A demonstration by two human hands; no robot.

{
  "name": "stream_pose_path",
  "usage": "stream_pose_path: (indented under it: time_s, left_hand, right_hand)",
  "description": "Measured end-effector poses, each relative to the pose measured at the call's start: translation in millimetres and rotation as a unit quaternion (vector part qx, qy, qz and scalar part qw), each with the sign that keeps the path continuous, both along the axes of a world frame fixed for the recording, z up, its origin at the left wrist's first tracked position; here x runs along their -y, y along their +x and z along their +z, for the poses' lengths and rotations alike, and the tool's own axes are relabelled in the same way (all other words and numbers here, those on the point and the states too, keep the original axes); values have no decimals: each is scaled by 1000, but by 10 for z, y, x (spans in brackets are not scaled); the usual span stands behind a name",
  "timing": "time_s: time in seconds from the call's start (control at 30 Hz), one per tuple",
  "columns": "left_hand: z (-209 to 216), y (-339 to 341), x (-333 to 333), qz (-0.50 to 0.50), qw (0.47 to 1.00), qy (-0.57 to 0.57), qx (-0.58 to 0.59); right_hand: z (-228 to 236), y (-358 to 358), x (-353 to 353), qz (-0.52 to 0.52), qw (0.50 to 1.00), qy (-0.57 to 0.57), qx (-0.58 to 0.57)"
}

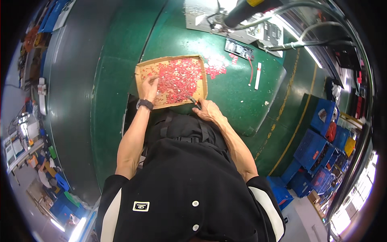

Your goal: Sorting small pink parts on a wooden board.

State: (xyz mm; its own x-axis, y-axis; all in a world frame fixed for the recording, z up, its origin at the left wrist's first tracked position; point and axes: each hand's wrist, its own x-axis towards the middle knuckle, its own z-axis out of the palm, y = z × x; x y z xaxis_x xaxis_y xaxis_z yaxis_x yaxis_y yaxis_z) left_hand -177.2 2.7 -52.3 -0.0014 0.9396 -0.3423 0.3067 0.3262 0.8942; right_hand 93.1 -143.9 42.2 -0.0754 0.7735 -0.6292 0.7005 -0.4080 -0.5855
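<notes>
Green desk (238, 103), workshop around. Right hand (209, 110) grips pliers (196, 104), tips over the box's near edge. Left hand (149, 89) is over the box's left side, fingers drawn in; can't tell if they pinch a piece. Box (204, 86) sits on the desk, bulk of the red pieces (179, 78) loose inside. Smaller batch (215, 70) lies outside, just beyond its right wall. Can't tell which pieces are done. White strip (258, 76) further right, machine (219, 34) at back.

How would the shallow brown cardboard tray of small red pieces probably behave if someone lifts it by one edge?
The cardboard tray may flex, because its walls look thin and low. The small red pieces appear loose and unevenly spread, so they could slide toward the lower side.
</notes>
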Motion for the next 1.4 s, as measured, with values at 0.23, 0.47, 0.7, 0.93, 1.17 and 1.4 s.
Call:
stream_pose_path:
  time_s: [0.23,0.47,0.7,0.93,1.17,1.4]
  left_hand:
    - [298,-264,304,-109,958,65,-258]
    - [294,120,355,-172,935,178,-255]
    - [271,55,241,-220,944,115,-218]
    - [126,-6,266,-73,995,-67,8]
    - [254,242,95,-206,952,66,-216]
    - [272,227,97,-270,926,143,-223]
  right_hand:
    - [0,64,-97,45,998,-47,17]
    - [-37,32,-90,54,998,-37,22]
    - [-60,23,-25,35,999,-33,25]
    - [-60,-38,-81,38,999,-38,10]
    - [-95,-28,-64,44,999,-25,1]
    - [-92,-10,-43,50,999,-19,8]
